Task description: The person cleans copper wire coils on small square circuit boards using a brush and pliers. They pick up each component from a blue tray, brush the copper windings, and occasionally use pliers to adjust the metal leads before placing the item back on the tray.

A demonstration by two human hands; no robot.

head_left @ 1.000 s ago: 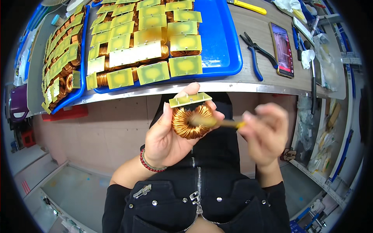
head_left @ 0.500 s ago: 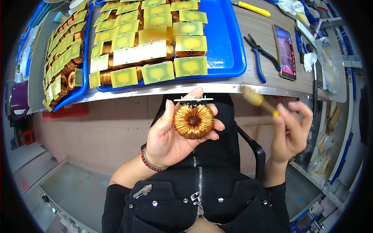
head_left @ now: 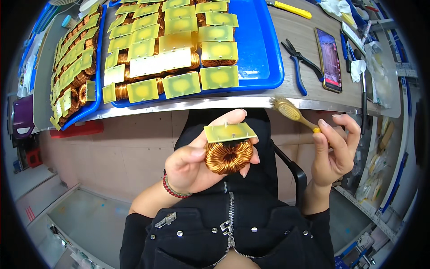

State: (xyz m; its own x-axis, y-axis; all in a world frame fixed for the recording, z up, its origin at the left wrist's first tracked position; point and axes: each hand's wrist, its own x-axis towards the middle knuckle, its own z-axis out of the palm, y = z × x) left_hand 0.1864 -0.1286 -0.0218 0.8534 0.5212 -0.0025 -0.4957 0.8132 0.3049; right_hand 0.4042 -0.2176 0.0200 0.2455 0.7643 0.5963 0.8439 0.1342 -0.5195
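My left hand (head_left: 190,166) holds a copper-wound toroidal coil (head_left: 227,158) in front of my body, its fingers wrapped behind and round the side. A yellow-green circuit board (head_left: 230,132) sits on top of the coil, its upper face tilted into view with small pins showing. Off to the right, my right hand (head_left: 333,150) pinches the handle end of a small brush (head_left: 289,110). The brush's bristles point up and left, close to the bench edge and apart from the coil.
A blue tray (head_left: 264,84) on the bench holds rows of similar coils with boards; another blue tray (head_left: 99,54) of them stands left. Blue-handled pliers (head_left: 299,74), a phone (head_left: 329,60) and a yellow utility knife (head_left: 293,10) lie on the right. A metal edge (head_left: 251,102) borders the bench.
My left hand has tipped the coil so the board's face shows, shifting it slightly right and down. The brush, blurred before, is now sharp and its head lies slightly farther left.
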